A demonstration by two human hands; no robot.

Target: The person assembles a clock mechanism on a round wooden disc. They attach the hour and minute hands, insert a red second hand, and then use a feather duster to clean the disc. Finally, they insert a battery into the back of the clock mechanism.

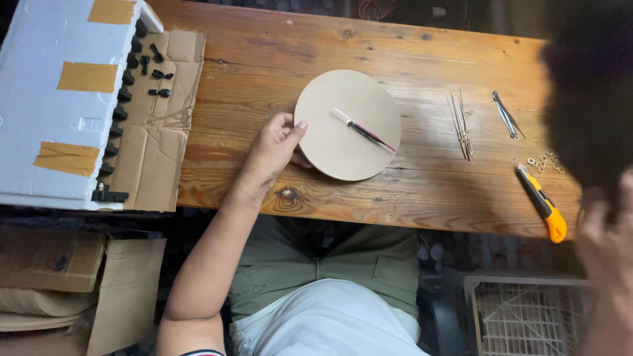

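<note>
Wooden planks with dark knots make up the table point(264, 53), seen from above with the person's lap below its near edge. Near the middle lies a round tan disc point(347, 125) carrying thin clock hands point(364, 130), one white, one black and one red, fanned out from its centre toward four o'clock. The left hand point(273, 148) grips the disc's rim at about eight o'clock, thumb pressed on top of the face and fingers curled underneath, so it is clamped on the disc's edge.

At three o'clock from the disc, well apart from it, a bundle of thin metal rods point(460, 124) lies on the wood, and farther right rests a pair of tweezers point(506, 115). Small metal rings point(544, 161) are scattered toward four o'clock, just beside a yellow utility knife point(542, 204) near the table's front edge.

The right hand point(603, 231) is raised close to the camera at the right edge, blurred; whether its fingers are together or apart I cannot tell, and it touches nothing on the table.

At nine o'clock a flattened sheet of cardboard point(158, 151) covers the table's end, with small black parts point(155, 66) strewn on it and a white foam block point(66, 105) patched with tan tape lying over its left side.
</note>
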